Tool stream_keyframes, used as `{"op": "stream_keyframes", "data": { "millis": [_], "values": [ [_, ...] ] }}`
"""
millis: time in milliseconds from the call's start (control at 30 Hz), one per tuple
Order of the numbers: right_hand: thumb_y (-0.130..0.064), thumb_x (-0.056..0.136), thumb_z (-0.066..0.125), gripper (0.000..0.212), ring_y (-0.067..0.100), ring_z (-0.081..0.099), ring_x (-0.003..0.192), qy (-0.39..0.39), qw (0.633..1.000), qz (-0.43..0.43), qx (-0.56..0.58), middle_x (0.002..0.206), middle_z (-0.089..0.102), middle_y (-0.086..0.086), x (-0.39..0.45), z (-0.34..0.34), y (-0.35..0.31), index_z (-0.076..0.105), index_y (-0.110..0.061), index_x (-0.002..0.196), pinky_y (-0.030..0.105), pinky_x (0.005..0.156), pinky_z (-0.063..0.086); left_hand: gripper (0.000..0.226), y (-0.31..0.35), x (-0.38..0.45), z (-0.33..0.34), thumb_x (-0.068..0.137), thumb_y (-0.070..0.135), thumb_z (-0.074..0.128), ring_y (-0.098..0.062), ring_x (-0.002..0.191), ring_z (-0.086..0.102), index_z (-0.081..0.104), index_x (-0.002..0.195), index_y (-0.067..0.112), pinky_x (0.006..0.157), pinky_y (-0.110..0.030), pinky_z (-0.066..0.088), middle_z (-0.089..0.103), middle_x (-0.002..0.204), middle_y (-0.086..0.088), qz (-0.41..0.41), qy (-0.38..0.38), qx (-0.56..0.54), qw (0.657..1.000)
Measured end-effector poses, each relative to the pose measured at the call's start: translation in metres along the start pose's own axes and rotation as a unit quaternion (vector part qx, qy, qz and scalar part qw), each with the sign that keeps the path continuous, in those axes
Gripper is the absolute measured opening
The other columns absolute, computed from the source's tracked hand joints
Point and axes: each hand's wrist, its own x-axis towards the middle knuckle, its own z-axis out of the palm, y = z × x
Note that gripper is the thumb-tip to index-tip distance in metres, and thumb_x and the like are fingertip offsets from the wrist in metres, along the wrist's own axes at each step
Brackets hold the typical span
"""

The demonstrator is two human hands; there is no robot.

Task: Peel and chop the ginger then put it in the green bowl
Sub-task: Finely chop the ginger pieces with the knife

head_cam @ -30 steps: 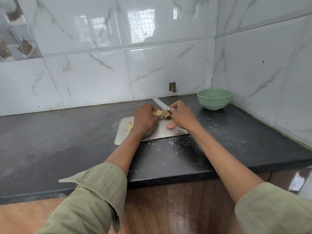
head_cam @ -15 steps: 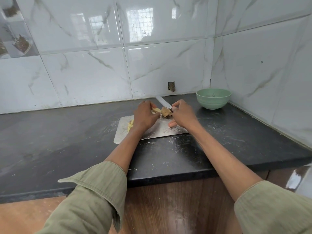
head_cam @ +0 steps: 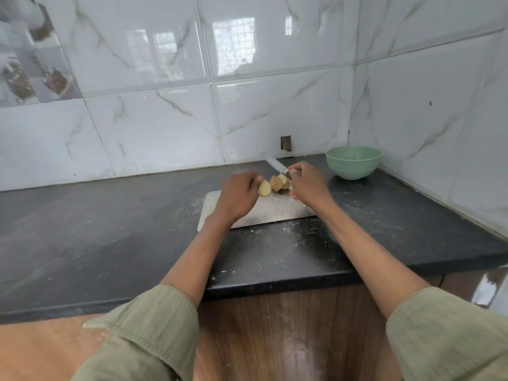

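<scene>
Left hand (head_cam: 239, 195): over the far left part of the board, fingers curled round one end of the ginger, back of the hand toward the camera.
Right hand (head_cam: 308, 182): fingers closed round the knife handle, thumb side toward the ginger; handle itself hidden in the grip.
Knife (head_cam: 273, 163): pale blade sticks out past the right hand, pointing up-left toward the back wall, tip near the tabletop's rear edge.
Ginger (head_cam: 275, 184): knobby piece held between the two hands, above the board's far edge — one pale cut or peeled face at the left, brown skin on the lobes to the right. Whether it touches the board, cannot tell.
Chopping board (head_cam: 264, 213): flat metal sheet, rounded corners, lying on the tabletop; near edge roughly parallel to the front edge, small scraps on its surface.
Green bowl (head_cam: 353, 162): upright in the rear right corner, near both walls, to the right of the right hand and apart from it; a few specks inside.
Tabletop (head_cam: 110, 229): dark stone, dusted with pale smears around the board. Wide bare stretch left of the board; a narrower strip between board and front edge; a strip between board and right wall.
Walls: white marbled tiles (head_cam: 154, 127) at the back and right, meeting in the corner behind the bowl; a small square hole (head_cam: 286, 143) low on the back wall, just behind the knife tip.
Below front edge: wooden cabinet face (head_cam: 288, 334).
Sleeves (head_cam: 148, 334): olive, pushed up to the elbows — forearms bare.
</scene>
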Motion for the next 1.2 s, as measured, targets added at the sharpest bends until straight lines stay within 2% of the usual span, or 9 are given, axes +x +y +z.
{"op": "stream_keyframes", "data": {
  "millis": [100, 200, 333, 400, 567, 700, 900, 1067, 1200],
  "values": [
    [-0.039, 0.102, 0.052, 0.021, 0.022, 0.069, 0.085, -0.022, 0.999, -0.007, -0.026, 0.100, 0.070, -0.001, -0.004, 0.001, -0.001, 0.061, -0.024, 0.113, 0.049, 0.083, 0.059, 0.036, -0.002, -0.011, -0.002, 0.105, 0.035, 0.048, -0.022, 0.081, 0.055, 0.058, 0.075, 0.020, 0.086, -0.041, 0.033, 0.056, 0.076, 0.006, 0.006, -0.047, 0.068, 0.997],
    [-0.034, 0.101, 0.055, 0.018, 0.017, 0.063, 0.087, -0.012, 0.997, -0.040, -0.066, 0.105, 0.070, -0.002, -0.023, 0.003, -0.007, 0.063, -0.023, 0.113, 0.035, 0.075, 0.049, 0.037, -0.002, -0.018, -0.002, 0.102, 0.038, 0.053, -0.022, 0.085, 0.057, 0.052, 0.067, 0.030, 0.090, -0.043, 0.031, 0.054, 0.079, 0.009, 0.020, -0.058, 0.100, 0.993],
    [-0.025, 0.093, 0.056, 0.017, 0.020, 0.061, 0.089, 0.036, 0.991, -0.070, -0.110, 0.097, 0.066, -0.006, -0.066, 0.005, -0.004, 0.065, -0.023, 0.107, 0.035, 0.074, 0.045, 0.014, 0.000, -0.021, -0.004, 0.096, 0.035, 0.060, -0.014, 0.091, 0.060, 0.071, 0.089, 0.033, 0.084, -0.039, 0.026, 0.062, 0.088, 0.013, 0.020, -0.052, 0.072, 0.996],
    [-0.023, 0.089, 0.056, 0.019, 0.020, 0.059, 0.087, 0.047, 0.986, -0.078, -0.140, 0.097, 0.064, -0.007, -0.085, 0.003, -0.005, 0.064, -0.025, 0.106, 0.035, 0.074, 0.045, 0.011, 0.002, -0.022, -0.005, 0.090, 0.036, 0.062, -0.008, 0.093, 0.062, 0.072, 0.086, 0.033, 0.083, -0.039, 0.025, 0.067, 0.093, 0.016, 0.020, -0.051, 0.049, 0.997],
    [-0.025, 0.086, 0.060, 0.018, 0.025, 0.060, 0.091, 0.049, 0.971, -0.070, -0.223, 0.095, 0.066, -0.001, -0.098, -0.002, -0.007, 0.065, -0.027, 0.103, 0.033, 0.069, 0.039, 0.026, 0.000, -0.022, -0.008, 0.074, 0.052, 0.065, -0.002, 0.096, 0.063, 0.074, 0.093, 0.036, 0.101, -0.047, 0.042, 0.071, 0.093, 0.020, 0.016, -0.109, -0.003, 0.994],
    [-0.029, 0.085, 0.060, 0.015, 0.026, 0.061, 0.098, 0.033, 0.964, -0.076, -0.253, 0.097, 0.067, 0.000, -0.099, 0.002, -0.006, 0.063, -0.029, 0.100, 0.034, 0.071, 0.036, 0.033, -0.002, -0.025, -0.013, 0.072, 0.046, 0.075, -0.003, 0.098, 0.063, 0.075, 0.102, 0.033, 0.098, -0.043, 0.052, 0.071, 0.098, 0.019, 0.015, -0.132, -0.029, 0.991],
    [-0.035, 0.083, 0.061, 0.020, 0.025, 0.062, 0.100, 0.023, 0.966, -0.079, -0.244, 0.098, 0.068, -0.001, -0.098, 0.003, -0.002, 0.064, -0.033, 0.103, 0.033, 0.072, 0.038, 0.028, 0.002, -0.028, -0.015, 0.074, 0.041, 0.077, -0.001, 0.094, 0.065, 0.078, 0.100, 0.031, 0.092, -0.038, 0.056, 0.073, 0.095, 0.018, 0.015, -0.124, -0.035, 0.992],
    [-0.039, 0.083, 0.060, 0.028, 0.026, 0.062, 0.104, 0.006, 0.970, -0.064, -0.236, 0.107, 0.069, 0.001, -0.095, 0.004, 0.000, 0.065, -0.037, 0.110, 0.033, 0.075, 0.038, 0.024, 0.003, -0.028, -0.015, 0.074, 0.038, 0.082, 0.000, 0.091, 0.065, 0.080, 0.097, 0.030, 0.091, -0.036, 0.056, 0.074, 0.092, 0.018, 0.012, -0.115, -0.036, 0.993],
    [-0.038, 0.084, 0.057, 0.031, 0.026, 0.062, 0.101, 0.006, 0.969, -0.062, -0.239, 0.104, 0.069, 0.000, -0.094, 0.004, 0.000, 0.066, -0.037, 0.113, 0.034, 0.074, 0.039, 0.024, 0.001, -0.027, -0.014, 0.072, 0.045, 0.082, -0.005, 0.091, 0.064, 0.081, 0.092, 0.030, 0.092, -0.041, 0.052, 0.071, 0.094, 0.016, 0.004, -0.111, -0.025, 0.993]
  ]
}}
